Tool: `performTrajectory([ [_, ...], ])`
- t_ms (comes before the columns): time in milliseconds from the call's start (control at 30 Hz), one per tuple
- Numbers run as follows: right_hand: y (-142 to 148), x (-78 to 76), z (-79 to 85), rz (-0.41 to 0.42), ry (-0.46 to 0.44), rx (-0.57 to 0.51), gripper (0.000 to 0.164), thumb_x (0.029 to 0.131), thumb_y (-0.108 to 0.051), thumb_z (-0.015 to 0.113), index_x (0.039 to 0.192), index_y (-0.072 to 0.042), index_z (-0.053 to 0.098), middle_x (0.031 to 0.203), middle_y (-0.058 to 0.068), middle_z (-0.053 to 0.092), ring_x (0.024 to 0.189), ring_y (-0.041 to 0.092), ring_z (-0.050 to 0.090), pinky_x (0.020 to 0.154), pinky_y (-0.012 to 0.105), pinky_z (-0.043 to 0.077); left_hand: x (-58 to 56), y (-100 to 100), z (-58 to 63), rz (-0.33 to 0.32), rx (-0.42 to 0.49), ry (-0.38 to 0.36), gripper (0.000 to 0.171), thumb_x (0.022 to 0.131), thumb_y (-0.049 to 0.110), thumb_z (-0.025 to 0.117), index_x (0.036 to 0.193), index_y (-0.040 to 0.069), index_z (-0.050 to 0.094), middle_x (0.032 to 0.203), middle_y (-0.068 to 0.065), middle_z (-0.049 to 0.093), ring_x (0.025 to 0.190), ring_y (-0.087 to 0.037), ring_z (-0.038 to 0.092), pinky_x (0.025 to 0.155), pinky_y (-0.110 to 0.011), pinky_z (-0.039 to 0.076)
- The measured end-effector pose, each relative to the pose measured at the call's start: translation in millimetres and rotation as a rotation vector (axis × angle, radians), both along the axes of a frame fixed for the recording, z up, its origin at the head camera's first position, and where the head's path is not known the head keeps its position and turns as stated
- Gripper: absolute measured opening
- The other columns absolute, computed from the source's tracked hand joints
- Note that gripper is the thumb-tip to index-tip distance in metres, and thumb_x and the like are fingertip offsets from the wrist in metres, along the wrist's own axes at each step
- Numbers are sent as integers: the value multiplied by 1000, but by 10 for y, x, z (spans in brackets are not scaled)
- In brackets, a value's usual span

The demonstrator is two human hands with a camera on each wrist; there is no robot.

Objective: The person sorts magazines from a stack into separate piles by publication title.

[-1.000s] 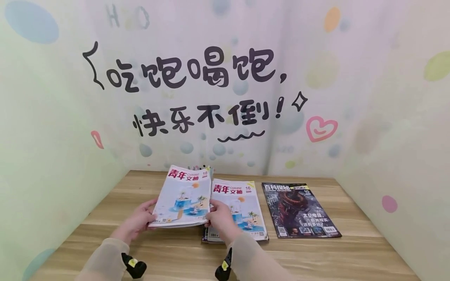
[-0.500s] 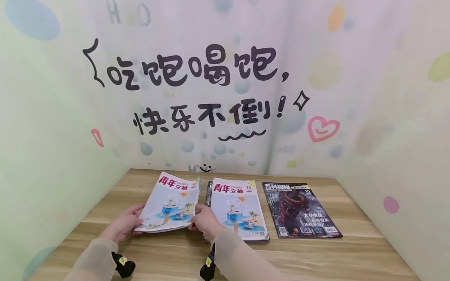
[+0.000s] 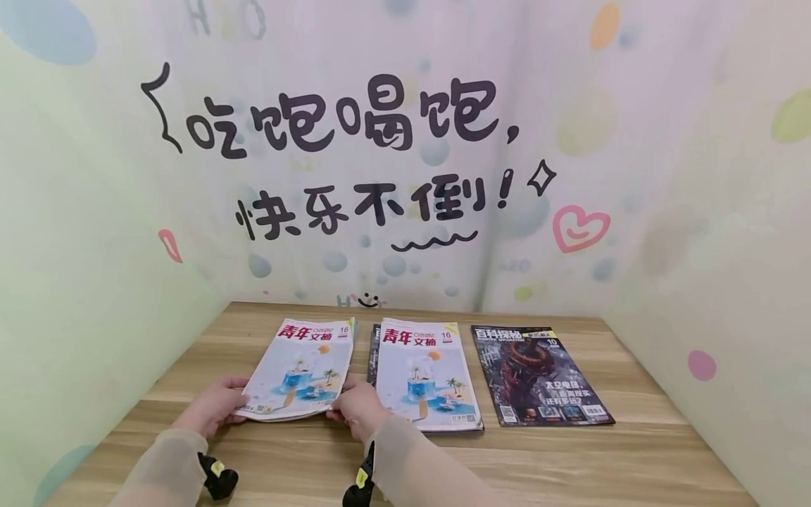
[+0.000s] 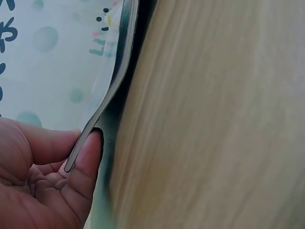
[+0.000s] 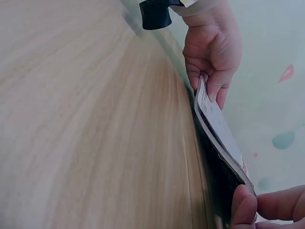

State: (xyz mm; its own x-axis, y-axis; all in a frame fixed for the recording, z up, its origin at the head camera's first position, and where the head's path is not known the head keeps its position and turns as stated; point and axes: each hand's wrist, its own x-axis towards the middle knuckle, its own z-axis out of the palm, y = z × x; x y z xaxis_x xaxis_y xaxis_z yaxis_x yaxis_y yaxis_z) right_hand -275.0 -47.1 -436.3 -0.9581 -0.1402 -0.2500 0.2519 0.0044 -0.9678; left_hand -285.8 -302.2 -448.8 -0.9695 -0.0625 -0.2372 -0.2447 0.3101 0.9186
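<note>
A white magazine (image 3: 298, 373) with red title characters and a blue seaside picture is held between both hands at the left of the table. My left hand (image 3: 212, 407) pinches its near left corner; the left wrist view shows thumb and finger on either face of the bent edge (image 4: 102, 105). At the near right corner, my right hand (image 3: 360, 408) grips it, fingers (image 5: 244, 207) against the edge in the right wrist view. Its side edge shows more than one layer there. Just right of that hand lies a matching white magazine (image 3: 427, 380), on top of a dark one (image 3: 374, 346).
Farther right, a dark magazine (image 3: 538, 377) with a red machine on its cover lies flat. The wooden table (image 3: 570, 465) meets a printed curtain wall (image 3: 431, 282) at the back and sides. Black wrist cameras (image 3: 218, 479) hang below both sleeves.
Both hands have carried the white magazine left and lowered it toward the table. It previously overlapped the matching magazine, which now shows fully beside it.
</note>
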Motion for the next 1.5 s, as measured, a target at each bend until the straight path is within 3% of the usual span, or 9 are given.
performTrajectory([
  [200, -70, 3, -22, -32, -8, 2, 38, 83, 19, 49, 119, 8, 60, 89, 9, 65, 69, 15, 58, 68, 26, 54, -38, -16, 24, 38, -126, -4, 47, 94, 1, 48, 136, -16, 34, 111, -28, 53, 84, -23, 57, 68, -29, 49],
  [300, -88, 7, -28, -31, 1, 9, 35, 82, 19, 49, 111, 6, 64, 87, 7, 64, 70, 15, 56, 68, 26, 53, -48, -22, 37, 51, -181, -1, 48, 94, 3, 49, 136, -15, 36, 121, -32, 48, 95, -29, 53, 72, -30, 44],
  [433, -85, 18, -26, -23, -30, 21, 33, 81, 17, 50, 107, 3, 66, 89, 6, 61, 73, 17, 54, 67, 26, 49, -53, -31, 46, 49, -198, 15, 48, 93, 3, 49, 136, -16, 36, 122, -34, 46, 100, -33, 51, 75, -30, 43],
  [633, -58, 80, 63, 16, -51, 34, 25, 83, 9, 50, 103, 0, 62, 84, 6, 52, 68, 18, 43, 60, 25, 37, -59, -32, 82, 62, -221, -20, 51, 94, 9, 49, 137, -14, 35, 131, -36, 39, 111, -41, 42, 91, -50, 38],
  [767, -23, 125, 126, 51, -50, 47, 27, 85, 6, 53, 109, 0, 64, 90, 5, 56, 69, 18, 41, 59, 25, 35, -44, 34, 151, 74, -253, -9, 52, 97, 14, 44, 140, -12, 32, 137, -37, 32, 120, -46, 35, 101, -58, 30],
  [900, 64, 149, 157, 108, -58, 66, 34, 86, 1, 58, 119, 0, 63, 99, 4, 61, 75, 19, 46, 64, 27, 38, 3, 216, 271, 77, -261, 70, 51, 100, 18, 42, 141, -10, 33, 140, -36, 31, 125, -48, 32, 105, -60, 27],
  [1100, 342, 138, 198, 198, -45, 81, 52, 86, -5, 62, 136, 4, 49, 124, 12, 57, 96, 21, 57, 89, 40, 49, 68, 617, 398, 7, -291, 169, 49, 100, 23, 47, 139, -5, 42, 136, -30, 43, 121, -44, 42, 102, -59, 35],
  [1300, 732, 85, 205, 204, 67, 126, 46, 88, -7, 61, 131, 3, 54, 123, 14, 59, 96, 23, 59, 86, 40, 51, 90, 1033, 359, -45, -304, 223, 41, 98, 20, 52, 133, -2, 51, 123, -19, 57, 110, -32, 53, 94, -52, 45],
  [1500, 1135, 15, 166, 176, 156, 187, 45, 94, -13, 57, 135, 3, 50, 129, 17, 55, 106, 26, 55, 90, 45, 47, 113, 1421, 263, -65, -271, 240, 36, 95, 17, 56, 125, -1, 58, 113, -13, 62, 104, -28, 56, 90, -48, 46],
])
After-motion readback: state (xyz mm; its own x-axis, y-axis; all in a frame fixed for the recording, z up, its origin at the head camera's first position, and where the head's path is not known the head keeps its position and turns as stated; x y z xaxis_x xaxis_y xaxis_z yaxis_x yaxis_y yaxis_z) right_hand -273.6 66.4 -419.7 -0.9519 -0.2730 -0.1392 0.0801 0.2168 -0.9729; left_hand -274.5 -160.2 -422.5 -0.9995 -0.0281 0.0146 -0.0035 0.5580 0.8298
